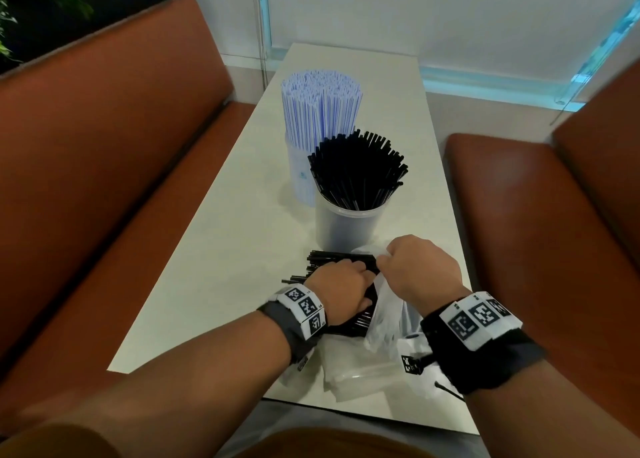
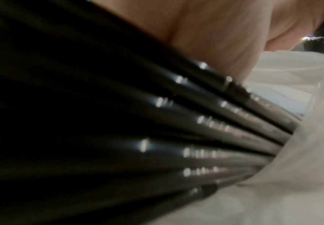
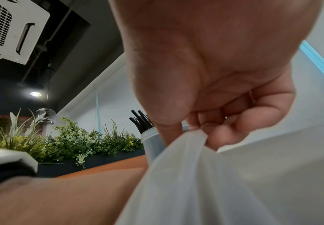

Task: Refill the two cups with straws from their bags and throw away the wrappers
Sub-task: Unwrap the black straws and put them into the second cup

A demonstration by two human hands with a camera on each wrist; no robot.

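Observation:
A bundle of black straws [image 1: 332, 261] lies at the near end of the white table [image 1: 214, 267], partly inside a clear plastic bag [image 1: 384, 313]. My left hand [image 1: 341, 289] grips the bundle from above; the black straws [image 2: 176, 137] fill the left wrist view, beside the bag [image 2: 273, 175]. My right hand [image 1: 420, 267] pinches the bag's edge, and the bag [image 3: 196, 175] hangs from its fingertips [image 3: 213, 134]. Behind them stands a clear cup of black straws [image 1: 349, 211]. Further back is a cup packed with blue-striped white straws [image 1: 320, 111].
Another empty clear wrapper [image 1: 356, 378] lies flat at the table's near edge under my wrists. Brown bench seats flank the table on the left [image 1: 121, 180] and right [image 1: 536, 232]. A white wall and window frame close off the far end.

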